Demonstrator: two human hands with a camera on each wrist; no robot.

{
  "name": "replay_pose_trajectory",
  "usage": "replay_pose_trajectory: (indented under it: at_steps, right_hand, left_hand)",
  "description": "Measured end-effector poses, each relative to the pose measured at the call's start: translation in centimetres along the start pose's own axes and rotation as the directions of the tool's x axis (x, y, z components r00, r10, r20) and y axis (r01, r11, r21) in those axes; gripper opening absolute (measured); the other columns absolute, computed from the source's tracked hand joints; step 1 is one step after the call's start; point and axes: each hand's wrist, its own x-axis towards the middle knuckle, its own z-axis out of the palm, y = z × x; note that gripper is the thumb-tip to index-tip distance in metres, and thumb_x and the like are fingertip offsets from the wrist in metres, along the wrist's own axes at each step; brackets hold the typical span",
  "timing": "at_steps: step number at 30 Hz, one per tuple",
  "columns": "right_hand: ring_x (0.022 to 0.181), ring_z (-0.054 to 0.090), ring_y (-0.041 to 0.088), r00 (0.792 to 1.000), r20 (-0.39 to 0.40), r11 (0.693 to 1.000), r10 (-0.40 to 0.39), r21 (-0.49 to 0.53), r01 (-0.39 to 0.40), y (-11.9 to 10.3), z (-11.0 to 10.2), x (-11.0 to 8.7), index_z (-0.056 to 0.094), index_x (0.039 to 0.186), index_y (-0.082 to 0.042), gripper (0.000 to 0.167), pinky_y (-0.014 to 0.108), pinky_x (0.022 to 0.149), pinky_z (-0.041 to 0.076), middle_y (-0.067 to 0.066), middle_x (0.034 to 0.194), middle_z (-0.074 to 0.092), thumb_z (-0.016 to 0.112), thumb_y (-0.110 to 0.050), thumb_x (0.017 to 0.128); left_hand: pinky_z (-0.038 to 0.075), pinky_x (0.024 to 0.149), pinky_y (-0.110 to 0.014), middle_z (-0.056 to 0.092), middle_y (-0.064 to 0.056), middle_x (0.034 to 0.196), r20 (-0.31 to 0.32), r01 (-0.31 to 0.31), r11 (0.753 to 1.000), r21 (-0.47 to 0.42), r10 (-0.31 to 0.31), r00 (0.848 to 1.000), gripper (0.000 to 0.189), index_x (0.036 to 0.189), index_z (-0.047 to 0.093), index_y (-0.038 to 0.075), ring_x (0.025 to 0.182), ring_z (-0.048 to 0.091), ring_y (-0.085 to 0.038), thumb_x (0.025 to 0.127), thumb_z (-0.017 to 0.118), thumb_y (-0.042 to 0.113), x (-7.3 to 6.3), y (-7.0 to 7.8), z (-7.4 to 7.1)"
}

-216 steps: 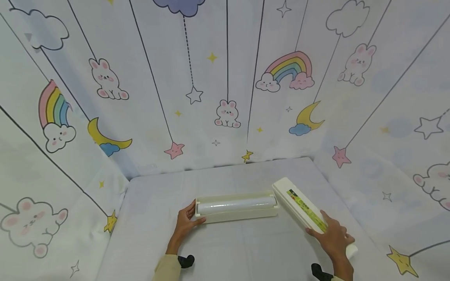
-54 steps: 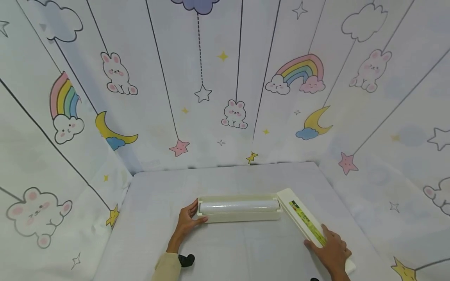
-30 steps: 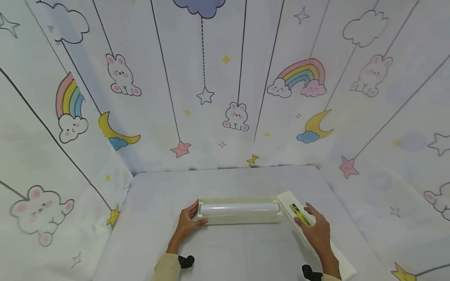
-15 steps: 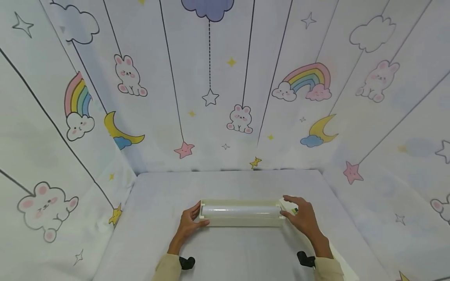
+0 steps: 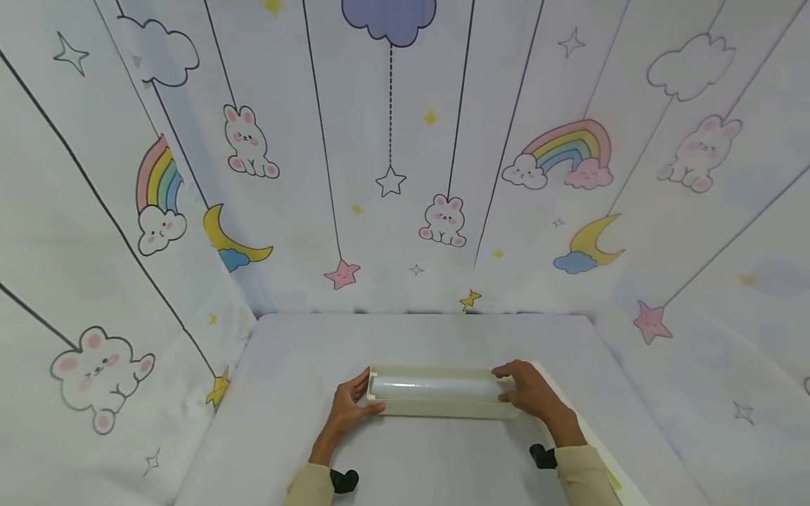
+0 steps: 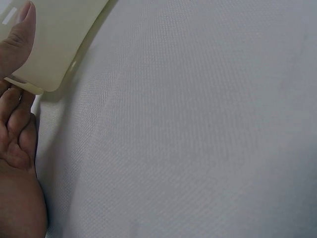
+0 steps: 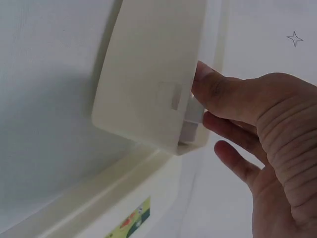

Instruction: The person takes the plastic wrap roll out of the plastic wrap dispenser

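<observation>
An off-white cling film dispenser box (image 5: 436, 408) lies lengthwise on the table, its top off, with a shiny cling film roll (image 5: 430, 387) inside. My left hand (image 5: 348, 409) grips the box's left end; in the left wrist view the thumb lies on the front wall (image 6: 57, 37) and the other fingers go behind the end. At the opposite end, my right hand (image 5: 533, 392) reaches into the box and pinches the roll's end between thumb and index finger. Its lower fingers stay curled off the box in the right wrist view. Part of the roll's end is hidden by the fingers.
The long off-white lid (image 5: 609, 460) slants along the right, partly under my right forearm; its green label (image 7: 130, 220) shows in the right wrist view. White cloth covers the table (image 5: 436, 457). Printed fabric walls (image 5: 392, 232) rise at the back and sides.
My right hand has let go of the lid and moved left, up to the right end of the box and its roll. The left hand keeps its grip. The head view has shifted slightly.
</observation>
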Motion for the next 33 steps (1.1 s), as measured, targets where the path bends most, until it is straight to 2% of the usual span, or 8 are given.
replay_pose_trajectory:
  at_steps: [2,5,9,11,12,19,26,33]
  right_hand:
    - [0.118,0.07,0.041,0.999,0.035,1.0,0.011,0.011,-0.011,-0.3,0.2,0.4,0.077,0.127,0.002,0.048,0.062,0.107,0.057,0.015,0.12,0.078,0.093,-0.001,0.081]
    - [0.11,0.071,0.04,0.997,0.049,0.998,-0.055,-0.015,0.056,-0.3,0.6,0.7,0.078,0.125,0.007,0.048,0.056,0.1,0.061,0.017,0.116,0.079,0.094,0.001,0.079]
    - [0.102,0.072,0.037,0.986,0.064,0.986,-0.153,-0.054,0.156,0.2,0.9,1.2,0.079,0.121,0.009,0.047,0.047,0.091,0.064,0.018,0.112,0.079,0.095,0.002,0.077]
    - [0.1,0.072,0.036,0.982,0.084,0.983,-0.17,-0.053,0.174,0.4,1.0,1.5,0.079,0.12,0.009,0.046,0.047,0.089,0.065,0.019,0.112,0.079,0.095,0.002,0.077]
    - [0.1,0.072,0.036,0.981,0.092,0.983,-0.169,-0.054,0.174,0.4,1.1,1.6,0.08,0.12,0.008,0.046,0.046,0.089,0.065,0.018,0.112,0.079,0.095,0.002,0.077]
    - [0.108,0.074,0.041,0.984,0.108,0.989,-0.145,-0.003,0.147,1.0,2.2,2.2,0.08,0.121,0.006,0.044,0.052,0.093,0.064,0.019,0.119,0.081,0.094,-0.001,0.08]
    - [0.117,0.07,0.047,0.983,0.057,0.983,-0.176,0.061,0.173,1.6,3.1,1.8,0.077,0.123,0.004,0.042,0.051,0.099,0.061,0.022,0.126,0.078,0.09,-0.001,0.083]
    - [0.117,0.069,0.048,0.985,0.029,0.982,-0.171,0.086,0.167,2.2,3.3,1.2,0.077,0.124,0.004,0.044,0.047,0.099,0.061,0.024,0.127,0.076,0.089,0.001,0.082]
  left_hand:
    - [0.051,0.118,-0.022,0.056,-0.028,0.159,0.0,-0.014,1.0,0.022,0.014,1.0,0.096,0.161,0.047,-0.005,0.147,0.061,-0.027,0.083,0.097,0.02,-0.1,0.2,-0.1]
    - [0.051,0.121,-0.028,0.055,-0.025,0.161,-0.002,0.008,1.0,0.006,-0.008,1.0,0.097,0.162,0.048,-0.004,0.148,0.061,-0.028,0.082,0.098,0.019,-0.2,0.5,0.1]
    - [0.046,0.12,-0.017,0.055,-0.017,0.163,-0.007,0.065,0.997,-0.043,-0.065,0.998,0.101,0.163,0.048,0.002,0.149,0.059,-0.019,0.079,0.1,0.022,0.1,0.3,0.3]
    - [0.046,0.12,-0.017,0.055,-0.017,0.163,-0.008,0.061,0.997,-0.046,-0.061,0.998,0.102,0.163,0.048,0.002,0.15,0.058,-0.025,0.078,0.101,0.023,0.1,0.3,0.3]
    - [0.044,0.116,-0.011,0.055,-0.016,0.163,-0.012,0.06,0.997,-0.051,-0.061,0.998,0.103,0.163,0.049,0.003,0.149,0.058,-0.022,0.077,0.101,0.025,0.2,0.0,0.3]
    - [0.043,0.116,-0.01,0.055,-0.018,0.163,-0.012,0.049,0.998,-0.031,-0.049,0.999,0.102,0.163,0.048,0.002,0.148,0.059,-0.016,0.079,0.1,0.026,-0.1,-0.1,0.0]
    - [0.046,0.119,-0.016,0.054,-0.027,0.162,-0.013,0.028,0.999,0.025,-0.027,1.0,0.096,0.162,0.047,-0.005,0.149,0.058,-0.037,0.082,0.097,0.016,-0.2,1.1,-0.1]
    - [0.047,0.119,-0.018,0.056,-0.026,0.16,0.001,0.058,0.998,0.015,-0.058,0.998,0.096,0.162,0.046,-0.006,0.149,0.058,-0.039,0.082,0.097,0.012,-0.3,1.3,0.3]
